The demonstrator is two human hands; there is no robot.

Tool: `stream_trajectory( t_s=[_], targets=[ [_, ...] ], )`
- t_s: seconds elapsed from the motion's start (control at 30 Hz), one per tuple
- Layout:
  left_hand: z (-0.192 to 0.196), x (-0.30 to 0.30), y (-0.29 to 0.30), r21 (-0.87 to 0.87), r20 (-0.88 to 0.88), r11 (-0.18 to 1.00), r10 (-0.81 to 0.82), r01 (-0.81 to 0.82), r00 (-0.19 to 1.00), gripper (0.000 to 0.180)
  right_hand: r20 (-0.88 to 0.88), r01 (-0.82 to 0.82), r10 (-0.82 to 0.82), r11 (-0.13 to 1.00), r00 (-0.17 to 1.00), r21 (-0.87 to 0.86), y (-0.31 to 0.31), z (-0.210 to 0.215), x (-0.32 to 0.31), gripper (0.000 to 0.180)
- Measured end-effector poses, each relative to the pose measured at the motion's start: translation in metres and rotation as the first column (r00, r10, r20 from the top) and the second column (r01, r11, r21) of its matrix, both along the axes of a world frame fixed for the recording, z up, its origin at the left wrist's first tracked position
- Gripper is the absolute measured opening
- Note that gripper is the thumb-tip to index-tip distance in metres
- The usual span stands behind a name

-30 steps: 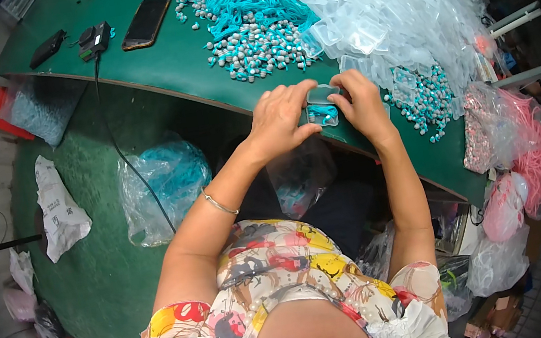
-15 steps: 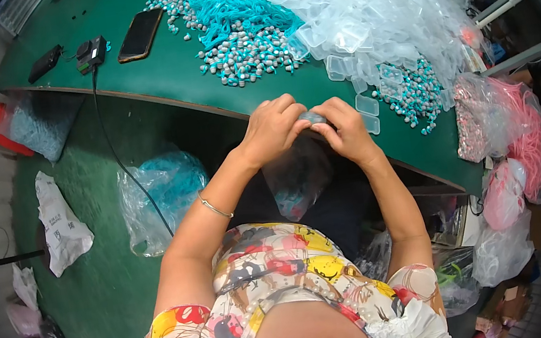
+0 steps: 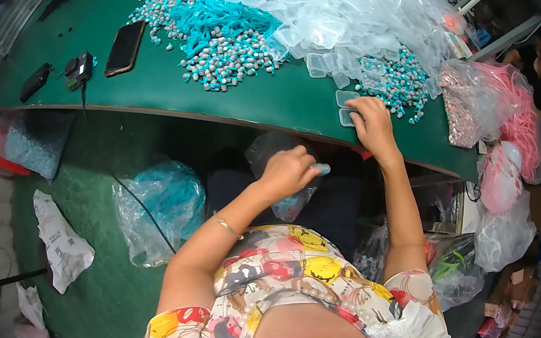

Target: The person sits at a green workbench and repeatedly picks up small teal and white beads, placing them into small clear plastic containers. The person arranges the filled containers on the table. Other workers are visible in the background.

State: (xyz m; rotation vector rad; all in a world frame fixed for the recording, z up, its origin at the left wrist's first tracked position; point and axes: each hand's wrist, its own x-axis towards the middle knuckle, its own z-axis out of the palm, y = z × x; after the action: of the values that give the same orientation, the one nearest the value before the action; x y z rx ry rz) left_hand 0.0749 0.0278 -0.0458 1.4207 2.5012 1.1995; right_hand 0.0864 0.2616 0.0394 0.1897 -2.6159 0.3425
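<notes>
Your left hand (image 3: 289, 172) is gripping a small box (image 3: 321, 169) between bent fingers, holding it in front of the green table (image 3: 254, 102). Your right hand (image 3: 375, 125) is touching an open clear box (image 3: 346, 117) lying near teal-and-grey beads (image 3: 405, 81); whether its fingers are gripping, I cannot tell.

L hand (image 3: 290, 172) is out past the table's (image 3: 155, 88) front edge w/ a small bluish see-through case (image 3: 322, 169), mostly hidden by the fingers tbh. R hand (image 3: 373, 123) is at an open clear box (image 3: 347, 117) nr that edge, toward the R corner. Teal cords (image 3: 228, 16) + a huge clear-box pile (image 3: 345, 10) sit further back, phone (image 3: 124, 49) nr the L end, afaict from here.
</notes>
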Motion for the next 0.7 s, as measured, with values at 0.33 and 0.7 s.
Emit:
stream_trajectory(
  t_s=[0.33,0.7],
  targets=[
    [0.073,-0.077,-0.017,0.240,-0.223,0.905,0.404,-0.351,0.887,0.014,-0.048,-0.045,0.039,0.989,0.998,-0.138,-0.049,-0.013,-0.017,0.013],
    [0.056,-0.140,0.004,0.056,-0.374,0.850,0.505,-0.524,0.778,0.012,-0.125,0.341,-0.341,0.940,0.932,-0.025,0.019,-0.021,-0.033,0.015]
  ],
)
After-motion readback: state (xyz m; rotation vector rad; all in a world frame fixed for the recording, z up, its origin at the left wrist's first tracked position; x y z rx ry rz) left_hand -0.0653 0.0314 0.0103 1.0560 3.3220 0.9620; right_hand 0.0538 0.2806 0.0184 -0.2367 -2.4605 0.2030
